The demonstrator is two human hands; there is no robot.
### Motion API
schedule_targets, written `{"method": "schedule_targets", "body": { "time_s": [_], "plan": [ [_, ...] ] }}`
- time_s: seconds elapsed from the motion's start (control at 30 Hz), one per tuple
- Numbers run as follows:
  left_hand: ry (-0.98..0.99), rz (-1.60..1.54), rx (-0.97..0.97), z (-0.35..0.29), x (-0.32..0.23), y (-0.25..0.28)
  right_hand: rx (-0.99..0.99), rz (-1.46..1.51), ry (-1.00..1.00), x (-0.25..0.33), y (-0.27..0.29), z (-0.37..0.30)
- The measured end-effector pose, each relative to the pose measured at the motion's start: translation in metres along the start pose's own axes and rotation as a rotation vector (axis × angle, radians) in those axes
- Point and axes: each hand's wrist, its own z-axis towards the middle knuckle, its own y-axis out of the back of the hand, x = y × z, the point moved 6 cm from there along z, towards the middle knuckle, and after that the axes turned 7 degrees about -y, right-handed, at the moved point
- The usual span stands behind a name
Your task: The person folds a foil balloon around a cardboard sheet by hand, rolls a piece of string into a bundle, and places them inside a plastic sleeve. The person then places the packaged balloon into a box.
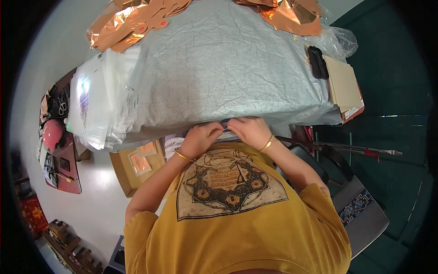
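Both of my hands are close together at the near edge of the covered table (205, 82), just in front of my yellow shirt. My left hand (200, 138) has its thumb and fingers pinched. My right hand (251, 132) is also closed, its fingertips almost meeting those of the left. Whatever lies between the fingertips is too small and hidden to name. A bit of purple material (224, 124) shows behind them. Beside the left wrist, below the table edge, is a bundle of white material (172, 145).
A stack of clear plastic bags (102, 96) lies on the table's left. Copper-coloured foil pieces (132, 25) are piled at the far left, with more foil pieces (292, 16) at far right. A black object (318, 62) and beige cards (343, 84) sit right. An open cardboard box (125, 171) stands lower left.
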Motion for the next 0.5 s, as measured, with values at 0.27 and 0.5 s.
{"method": "schedule_targets", "body": {
  "time_s": [0.27,0.5],
  "plan": [
    [0.017,0.149,0.038,0.002,0.002,0.000,0.075,0.168,-0.095,-0.008,-0.003,0.003],
    [-0.105,0.406,0.007,-0.001,-0.011,0.005,0.144,0.152,-0.109,-0.010,-0.009,0.004]
  ]
}}
